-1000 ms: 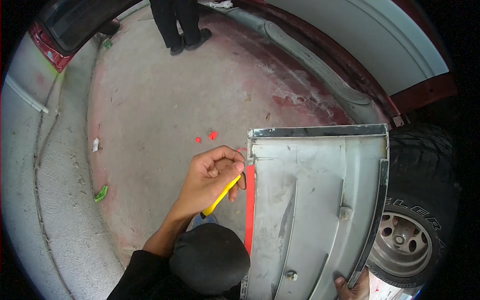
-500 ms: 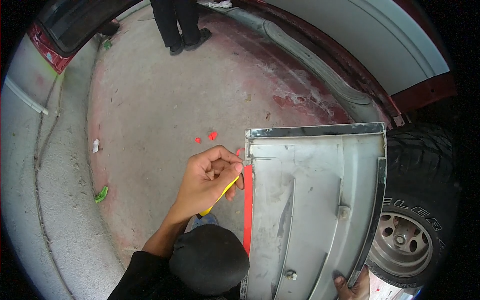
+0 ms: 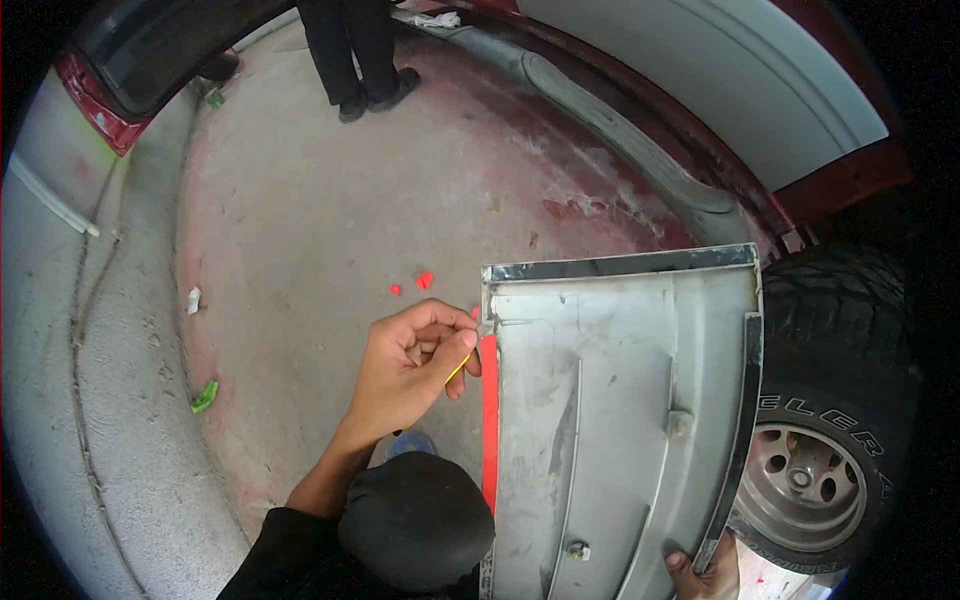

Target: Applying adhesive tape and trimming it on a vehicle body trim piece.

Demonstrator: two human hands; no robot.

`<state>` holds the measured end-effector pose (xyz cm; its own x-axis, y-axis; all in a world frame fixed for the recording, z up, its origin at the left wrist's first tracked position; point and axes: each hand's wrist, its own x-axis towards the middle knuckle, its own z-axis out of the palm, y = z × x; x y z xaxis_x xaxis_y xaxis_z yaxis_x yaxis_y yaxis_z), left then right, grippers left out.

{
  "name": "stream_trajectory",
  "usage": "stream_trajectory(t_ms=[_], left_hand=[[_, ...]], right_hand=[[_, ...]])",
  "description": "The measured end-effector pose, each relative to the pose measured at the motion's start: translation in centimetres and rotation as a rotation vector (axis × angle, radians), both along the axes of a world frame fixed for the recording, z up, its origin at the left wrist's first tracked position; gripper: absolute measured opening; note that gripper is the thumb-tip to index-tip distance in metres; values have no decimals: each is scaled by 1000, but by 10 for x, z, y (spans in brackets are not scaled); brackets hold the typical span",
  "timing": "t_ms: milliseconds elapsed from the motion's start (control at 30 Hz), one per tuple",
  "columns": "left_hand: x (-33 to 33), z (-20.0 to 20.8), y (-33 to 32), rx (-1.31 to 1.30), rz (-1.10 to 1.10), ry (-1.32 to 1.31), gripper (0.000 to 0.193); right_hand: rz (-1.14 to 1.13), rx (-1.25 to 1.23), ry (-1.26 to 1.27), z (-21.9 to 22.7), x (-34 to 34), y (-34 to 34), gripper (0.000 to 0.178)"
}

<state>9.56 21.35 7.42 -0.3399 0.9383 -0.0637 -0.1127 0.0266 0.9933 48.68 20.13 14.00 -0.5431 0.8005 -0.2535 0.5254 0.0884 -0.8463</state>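
My left hand [image 3: 410,365] is closed in a pinch at the left edge of a grey body panel [image 3: 620,400]. It holds a slim yellow tool [image 3: 458,372], mostly hidden by the fingers, so I cannot make out its exact kind. A strip of red tape [image 3: 489,425] runs down that edge, just below the fingertips. A small bit of red shows beside the fingertips. My right hand [image 3: 705,572] grips the panel's lower right edge, thumb on the face and fingers behind. Black strips line the panel's top and right edges.
A rounded black shape [image 3: 418,520] sits beside the panel's lower left. Small red scraps [image 3: 424,280] lie on the concrete floor [image 3: 310,250]. A large tyre [image 3: 830,400] stands close on the right. At the back are a person's legs [image 3: 355,55]. A rough wall [image 3: 130,370] borders the left.
The panel and my left hand sit slightly further left in view. Less of the yellow tool shows below my left hand. My right hand keeps its hold.
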Motion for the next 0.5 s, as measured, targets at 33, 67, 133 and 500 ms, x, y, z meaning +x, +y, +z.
stream_trajectory(t_ms=[33, 67, 133, 500], left_hand=[[0, 1, 0, 7, -1, 6, 9], [1, 2, -1, 16, 7, -9, 8], [1, 3, -1, 29, 13, -21, 8], [-3, 2, -3, 32, -22, 39, 12]], right_hand=[[-34, 12, -17, 1, -1, -2, 44], [-35, 18, -11, 1, -1, -1, 44], [-45, -26, 15, 2, -3, 1, 44], [-76, -53, -39, 4, -2, -3, 45]])
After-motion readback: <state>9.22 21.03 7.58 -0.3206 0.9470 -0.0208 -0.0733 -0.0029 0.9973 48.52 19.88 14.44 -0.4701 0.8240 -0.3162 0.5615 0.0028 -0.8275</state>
